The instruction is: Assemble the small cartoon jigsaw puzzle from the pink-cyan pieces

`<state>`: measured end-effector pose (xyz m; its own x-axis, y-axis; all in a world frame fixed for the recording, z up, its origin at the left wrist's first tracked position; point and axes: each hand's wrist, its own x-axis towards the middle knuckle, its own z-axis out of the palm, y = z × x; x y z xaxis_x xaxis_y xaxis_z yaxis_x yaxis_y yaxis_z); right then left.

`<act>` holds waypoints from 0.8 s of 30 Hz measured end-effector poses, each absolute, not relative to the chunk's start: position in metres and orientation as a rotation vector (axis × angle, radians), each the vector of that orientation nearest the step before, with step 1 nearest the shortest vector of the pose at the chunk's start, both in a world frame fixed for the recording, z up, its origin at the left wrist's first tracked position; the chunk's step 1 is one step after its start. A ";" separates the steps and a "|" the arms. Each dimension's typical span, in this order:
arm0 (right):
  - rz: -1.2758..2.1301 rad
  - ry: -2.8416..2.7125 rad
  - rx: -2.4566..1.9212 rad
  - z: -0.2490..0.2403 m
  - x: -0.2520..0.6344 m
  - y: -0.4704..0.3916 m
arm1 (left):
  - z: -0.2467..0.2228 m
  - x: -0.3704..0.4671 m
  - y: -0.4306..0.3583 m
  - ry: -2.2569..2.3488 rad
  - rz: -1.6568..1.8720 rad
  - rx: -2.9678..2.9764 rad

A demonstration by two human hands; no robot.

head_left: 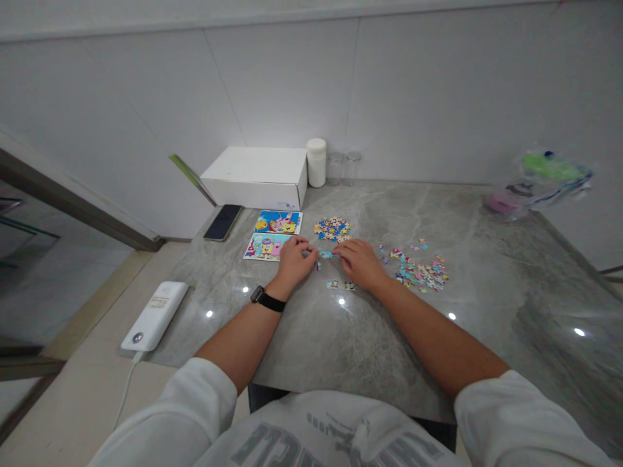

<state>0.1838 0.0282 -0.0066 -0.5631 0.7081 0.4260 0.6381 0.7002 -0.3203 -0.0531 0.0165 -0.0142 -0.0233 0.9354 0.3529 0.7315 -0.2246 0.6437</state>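
Several light blue jigsaw pieces [325, 254] lie on the grey table between my two hands. My left hand [294, 261], with a black watch on its wrist, has its fingers bent and closed at the left side of these pieces. My right hand [361, 263] is closed in a pinch at their right edge. Fingers partly cover what each hand grips. Just below sit small joined pieces [331, 284] and another small cluster [350, 286]. A picture card [263, 248] with cartoon figures is partly behind my left hand, under a second card [278, 222].
One pile of jigsaw pieces [333, 228] lies beyond my hands, another loose pile [423, 274] to the right. A white box [257, 175], white bottle [316, 163] and two clear glasses stand by the wall. A phone [222, 222], white device [154, 316] and plastic bag [538, 185] are farther out.
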 end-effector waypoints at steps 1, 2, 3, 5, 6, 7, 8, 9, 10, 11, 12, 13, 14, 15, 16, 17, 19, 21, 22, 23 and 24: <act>0.168 -2.411 -1.025 -0.008 0.183 0.028 | -0.016 -0.053 0.017 1.794 1.082 1.993; 0.162 -2.443 -1.018 -0.009 0.183 0.028 | -0.017 -0.053 0.018 1.820 1.072 2.007; 0.159 -2.471 -1.006 -0.010 0.182 0.028 | -0.018 -0.053 0.018 1.843 1.062 2.020; 0.156 -2.505 -0.989 -0.012 0.180 0.028 | -0.020 -0.051 0.018 1.882 1.037 2.038; 0.157 -2.511 -0.984 -0.012 0.180 0.027 | -0.021 -0.050 0.017 1.899 1.020 2.046; 0.159 -2.514 -0.981 -0.013 0.179 0.028 | -0.021 -0.049 0.017 1.912 0.999 2.058; 0.164 -2.512 -0.980 -0.013 0.178 0.028 | -0.022 -0.049 0.017 1.925 0.979 2.075; 0.170 -2.507 -0.981 -0.014 0.178 0.028 | -0.022 -0.048 0.017 1.937 0.962 2.095; 0.177 -2.504 -0.981 -0.014 0.178 0.028 | -0.023 -0.048 0.016 1.946 0.949 2.116; 0.183 -2.504 -0.979 -0.015 0.178 0.028 | -0.023 -0.047 0.016 1.951 0.940 2.134; 0.188 -2.504 -0.979 -0.016 0.178 0.028 | -0.023 -0.047 0.015 1.955 0.932 2.147; 0.190 -2.506 -0.980 -0.016 0.178 0.029 | -0.023 -0.047 0.015 1.957 0.924 2.155; 0.190 -2.508 -0.982 -0.017 0.178 0.029 | -0.023 -0.046 0.014 1.959 0.916 2.157; 0.189 -2.510 -0.985 -0.017 0.179 0.029 | -0.023 -0.046 0.014 1.961 0.906 2.156; 0.189 -2.511 -0.985 -0.018 0.179 0.029 | -0.023 -0.045 0.013 1.965 0.898 2.155; 0.191 -2.511 -0.984 -0.018 0.179 0.029 | -0.023 -0.045 0.013 1.969 0.892 2.153; 0.198 -2.512 -0.977 -0.019 0.179 0.030 | -0.023 -0.044 0.013 1.970 0.880 2.153; 0.198 -2.517 -0.976 -0.019 0.179 0.030 | -0.021 -0.043 0.014 1.969 0.867 2.142; 0.193 -2.521 -0.978 -0.018 0.179 0.029 | -0.019 -0.043 0.014 1.974 0.867 2.129; 0.186 -2.526 -0.982 -0.018 0.179 0.029 | -0.017 -0.044 0.013 1.982 0.873 2.112; 0.180 -2.533 -0.986 -0.018 0.179 0.029 | -0.014 -0.044 0.012 1.986 0.886 2.099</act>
